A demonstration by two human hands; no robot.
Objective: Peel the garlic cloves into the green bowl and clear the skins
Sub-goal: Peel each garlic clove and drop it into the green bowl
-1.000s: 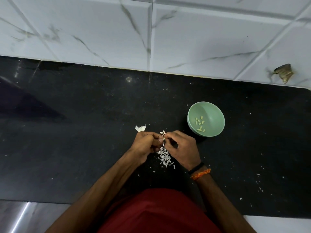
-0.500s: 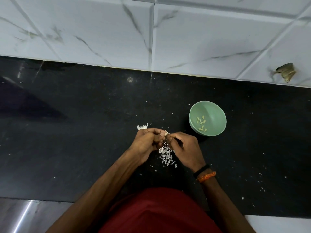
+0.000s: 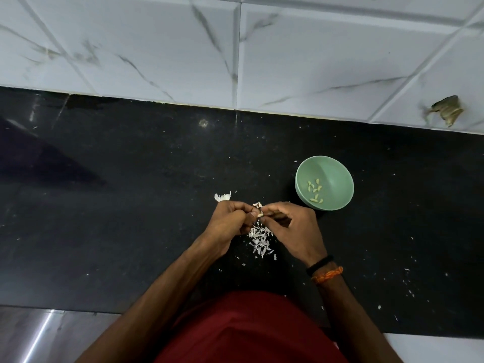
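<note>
Both hands meet over the black tabletop (image 3: 131, 218), just left of and nearer than the green bowl (image 3: 337, 166). Left hand (image 3: 230, 224) and right hand (image 3: 296, 229) have fingers curled in, pinching one garlic clove (image 3: 260, 214) between their tips. Loose skins (image 3: 260, 239) are piled on the tabletop right below the hands, more flecks scattered to the right. A bigger white garlic piece (image 3: 222, 197) sits just beyond the left hand. Several peeled cloves (image 3: 315, 191) lie in the bowl. Right wrist wears black and orange bands (image 3: 324, 269). White marbled tile wall (image 3: 235, 48) at the far edge.
</note>
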